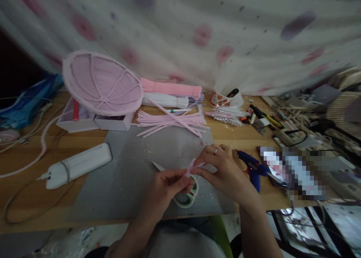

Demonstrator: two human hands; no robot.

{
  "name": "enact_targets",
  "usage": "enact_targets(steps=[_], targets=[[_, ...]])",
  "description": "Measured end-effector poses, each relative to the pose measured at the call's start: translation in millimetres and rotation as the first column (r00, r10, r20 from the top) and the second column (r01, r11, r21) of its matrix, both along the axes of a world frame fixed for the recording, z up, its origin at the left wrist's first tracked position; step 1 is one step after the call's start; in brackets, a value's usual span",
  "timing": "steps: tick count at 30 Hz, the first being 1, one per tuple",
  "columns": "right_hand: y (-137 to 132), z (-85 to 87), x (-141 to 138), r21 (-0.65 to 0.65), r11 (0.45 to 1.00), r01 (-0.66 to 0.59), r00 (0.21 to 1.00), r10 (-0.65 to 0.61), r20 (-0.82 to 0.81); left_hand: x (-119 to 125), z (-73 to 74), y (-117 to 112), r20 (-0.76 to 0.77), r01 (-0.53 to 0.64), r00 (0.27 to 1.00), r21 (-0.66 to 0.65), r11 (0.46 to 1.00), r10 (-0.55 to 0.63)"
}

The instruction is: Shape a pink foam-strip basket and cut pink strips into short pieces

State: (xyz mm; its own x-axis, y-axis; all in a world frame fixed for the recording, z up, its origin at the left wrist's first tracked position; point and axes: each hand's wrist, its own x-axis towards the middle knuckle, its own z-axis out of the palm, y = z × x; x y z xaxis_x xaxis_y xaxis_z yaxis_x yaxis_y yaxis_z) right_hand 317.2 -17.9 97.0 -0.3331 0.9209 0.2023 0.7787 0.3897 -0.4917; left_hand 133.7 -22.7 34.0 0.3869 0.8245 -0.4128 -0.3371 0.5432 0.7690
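Over the front of a grey cutting mat [126, 190], my left hand [172, 186] pinches a small folded piece of pink strip [191, 168] between thumb and fingers. My right hand [222, 169], with a ring on one finger, closes on the other end of the same piece. Scissors [183, 203] with pale green handles lie on the mat beneath my left hand, which partly covers them; their blade tip points to the back left. Behind my hands, a loose bundle of pink strips [169, 119] rests across the mat's back edge.
A blue glue gun [251, 164] and a lit phone [273, 166] lie at the right. A white power strip [79, 166] is at the left. At the back stand a pink woven dome [104, 83], white boxes [113, 122] and a paper cup [220, 98]. Tools clutter the back right.
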Motion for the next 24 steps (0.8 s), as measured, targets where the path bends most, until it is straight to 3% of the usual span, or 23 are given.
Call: enact_targets(steps=[8,13,19,24], targets=[[13,12.9,10,0.088,0.993,-0.081,0.997,0.079,0.028,-3,5.9,-5,0.002,-0.075,0.997,-0.071,0.995,0.075],[15,15.9,8,0.163,0.974,-0.156,0.988,0.153,0.031,-6,0.5,-5,0.023,-0.072,0.997,-0.056,0.996,0.074],[12,15.9,6,0.254,0.956,-0.144,0.989,0.132,0.062,-6,-2.0,-7,0.008,-0.14,0.99,-0.008,0.99,0.14],[4,15.3,2,0.362,0.925,-0.118,0.993,0.106,0.053,-5,9.7,-13,-0.018,-0.211,0.977,0.059,0.976,0.212]])
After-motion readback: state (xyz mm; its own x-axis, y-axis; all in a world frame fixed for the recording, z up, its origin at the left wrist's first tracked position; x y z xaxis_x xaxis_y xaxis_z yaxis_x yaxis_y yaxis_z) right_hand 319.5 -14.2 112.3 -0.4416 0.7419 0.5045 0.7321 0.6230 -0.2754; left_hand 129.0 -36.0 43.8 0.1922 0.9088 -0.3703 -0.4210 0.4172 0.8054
